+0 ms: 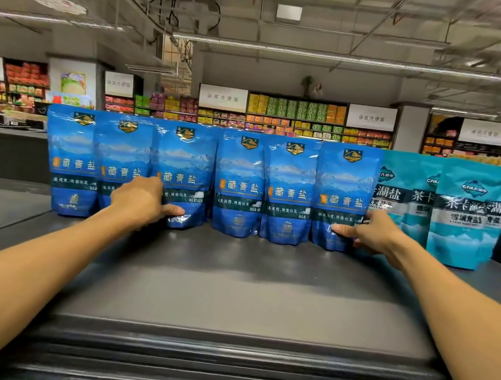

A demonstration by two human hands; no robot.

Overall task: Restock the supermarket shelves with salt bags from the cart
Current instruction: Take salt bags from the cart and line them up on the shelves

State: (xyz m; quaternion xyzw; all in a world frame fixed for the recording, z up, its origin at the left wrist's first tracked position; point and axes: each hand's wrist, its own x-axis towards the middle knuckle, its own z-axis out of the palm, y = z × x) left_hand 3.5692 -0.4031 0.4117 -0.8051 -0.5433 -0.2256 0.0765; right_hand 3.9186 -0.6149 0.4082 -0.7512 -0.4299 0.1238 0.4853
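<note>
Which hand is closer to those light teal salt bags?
Right. The right hand is right beside the teal bags; the left hand is several dark blue bags away.

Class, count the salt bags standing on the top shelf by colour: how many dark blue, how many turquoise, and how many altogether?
Dark blue salt bags: 6
Turquoise salt bags: 4, overlapping one another
Total: 10

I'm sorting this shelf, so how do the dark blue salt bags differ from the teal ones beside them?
The dark blue salt bags carry a gold crest; the teal salt bags carry a white logo. Six dark blue bags fill the left and middle; fewer teal bags stand at the right. Both kinds stand upright on the shelf top.
</note>
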